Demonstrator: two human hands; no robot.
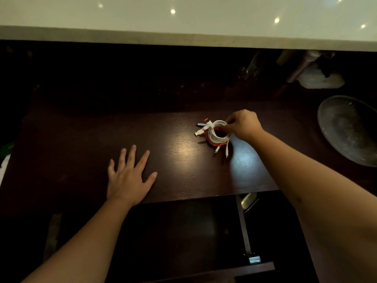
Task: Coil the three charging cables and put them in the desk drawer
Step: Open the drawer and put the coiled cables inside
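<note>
While the room is dim and much of the scene sinks into shadow, we can still pick out the main things. At the far left edge a green shape and a pale strip are cut off by the frame; we cannot tell what they are. Our left hand [128, 176] lies flat on the dark desk [81, 150], fingers spread and straight, holding nothing. Below the desk's front edge the drawer [183, 231] stands pulled out, its inside so dark that we cannot make out any contents; a metal rail [243, 225] runs along its right side. Right of centre on the desk sit the cables [216, 133], white loops stacked on a red one, with plugs sticking out to the left and toward us. How many cables are in the bundle is hard to count. Our right hand [243, 124] pinches the white loops at their upper right, its fingertips hidden behind the knuckles. Farther right a glass dish [350, 129] is partly cut off, and behind it some pale clutter [320, 78] is too murky to identify.
</note>
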